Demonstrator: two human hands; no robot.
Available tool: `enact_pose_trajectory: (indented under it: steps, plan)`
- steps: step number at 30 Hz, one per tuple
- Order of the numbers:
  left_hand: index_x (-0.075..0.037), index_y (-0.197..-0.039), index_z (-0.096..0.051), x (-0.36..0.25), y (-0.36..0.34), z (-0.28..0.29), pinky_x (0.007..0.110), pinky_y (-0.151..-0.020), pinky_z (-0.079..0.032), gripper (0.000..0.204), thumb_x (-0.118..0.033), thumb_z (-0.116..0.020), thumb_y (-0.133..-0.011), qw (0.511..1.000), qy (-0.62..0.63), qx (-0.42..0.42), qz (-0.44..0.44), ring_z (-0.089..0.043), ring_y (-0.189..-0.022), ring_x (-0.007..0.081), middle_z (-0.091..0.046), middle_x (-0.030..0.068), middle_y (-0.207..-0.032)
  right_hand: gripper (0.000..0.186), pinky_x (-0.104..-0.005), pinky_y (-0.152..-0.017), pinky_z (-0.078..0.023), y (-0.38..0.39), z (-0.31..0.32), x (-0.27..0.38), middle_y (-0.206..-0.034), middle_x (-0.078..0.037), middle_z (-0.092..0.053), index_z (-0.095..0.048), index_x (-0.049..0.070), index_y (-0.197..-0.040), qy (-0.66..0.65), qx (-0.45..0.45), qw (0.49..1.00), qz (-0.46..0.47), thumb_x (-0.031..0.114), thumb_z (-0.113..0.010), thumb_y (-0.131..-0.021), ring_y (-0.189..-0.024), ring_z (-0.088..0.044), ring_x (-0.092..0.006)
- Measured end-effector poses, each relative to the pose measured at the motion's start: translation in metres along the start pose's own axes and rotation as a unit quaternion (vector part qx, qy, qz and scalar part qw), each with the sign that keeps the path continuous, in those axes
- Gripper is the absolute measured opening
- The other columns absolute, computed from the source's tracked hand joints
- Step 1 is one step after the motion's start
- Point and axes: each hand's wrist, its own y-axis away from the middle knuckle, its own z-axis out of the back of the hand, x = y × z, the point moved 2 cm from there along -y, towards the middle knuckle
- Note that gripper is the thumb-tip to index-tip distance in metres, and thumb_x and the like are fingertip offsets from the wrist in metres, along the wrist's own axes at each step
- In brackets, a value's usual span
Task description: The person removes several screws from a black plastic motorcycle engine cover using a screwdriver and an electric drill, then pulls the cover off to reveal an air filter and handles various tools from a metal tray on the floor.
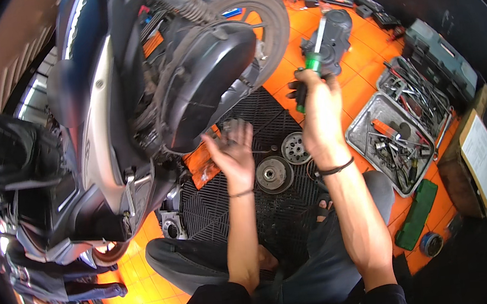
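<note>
My right hand is closed around the green and black handle of a screwdriver, its shank pointing away from me. Beyond its tip lies a dark engine cover on the orange tiles. My left hand is raised with its fingers spread and nothing in it, over a black ribbed mat. Ahead and to the left stands a scooter, its black drive-side cover close to the rear wheel. Between my hands on the mat sit a round metal clutch part and a perforated metal drum.
To the right are a metal tray of tools, a second tool tray, a grey case, a cardboard box, a green case and a tape roll. An orange cloth lies by the scooter. Another person stands far left.
</note>
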Motion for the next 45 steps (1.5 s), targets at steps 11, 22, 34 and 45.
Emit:
enact_pose_trajectory:
  steps: [11, 22, 34, 45]
  plan:
    - [-0.013, -0.15, -0.034, -0.097, -0.079, 0.003, 0.065, -0.117, -0.02, 0.097, -0.066, -0.071, -0.078, 0.977, 0.103, -0.187, 0.024, -0.034, -0.141, 0.0392, -0.038, 0.0161, -0.152, 0.016, -0.0324, -0.058, -0.049, -0.009, -0.014, -0.035, -0.083, -0.008, -0.059, -0.056, -0.001, -0.095, 0.001, 0.042, 0.999, -0.029, 0.012, -0.059, -0.088, -0.064, -0.057, -0.0174]
    - [-0.009, -0.138, -0.046, -0.063, -0.036, 0.055, 0.056, -0.112, -0.036, 0.077, -0.045, -0.082, -0.08, 0.986, 0.041, -0.121, -0.105, -0.042, -0.13, 0.0289, -0.044, 0.0106, -0.138, 0.02, -0.0305, -0.054, -0.048, -0.006, -0.018, -0.047, -0.078, -0.005, -0.055, -0.048, 0.003, -0.102, 0.053, 0.076, 0.995, -0.021, 0.012, -0.058, -0.088, -0.062, -0.056, -0.0147]
    - [-0.01, -0.129, -0.053, -0.065, 0.017, 0.062, 0.041, -0.095, -0.05, 0.052, -0.036, -0.075, -0.089, 0.987, -0.088, -0.056, -0.121, -0.059, -0.111, 0.0184, -0.06, 0.003, -0.121, 0.024, -0.0398, -0.066, -0.052, -0.011, -0.012, -0.035, -0.076, -0.015, -0.067, -0.063, -0.003, -0.098, 0.379, 0.133, 0.907, 0.13, 0.017, -0.065, -0.085, -0.068, -0.066, -0.0264]
    - [-0.005, -0.134, -0.048, -0.107, 0.05, 0.052, 0.033, -0.084, -0.052, 0.055, -0.026, -0.074, -0.091, 0.957, -0.241, -0.064, -0.151, -0.062, -0.108, 0.0189, -0.061, 0.0058, -0.12, 0.039, -0.0493, -0.085, -0.051, 0.035, -0.028, -0.064, -0.092, -0.025, -0.07, -0.065, -0.003, -0.099, 0.518, 0.401, 0.738, 0.163, 0.029, -0.077, -0.081, -0.097, -0.067, -0.0418]
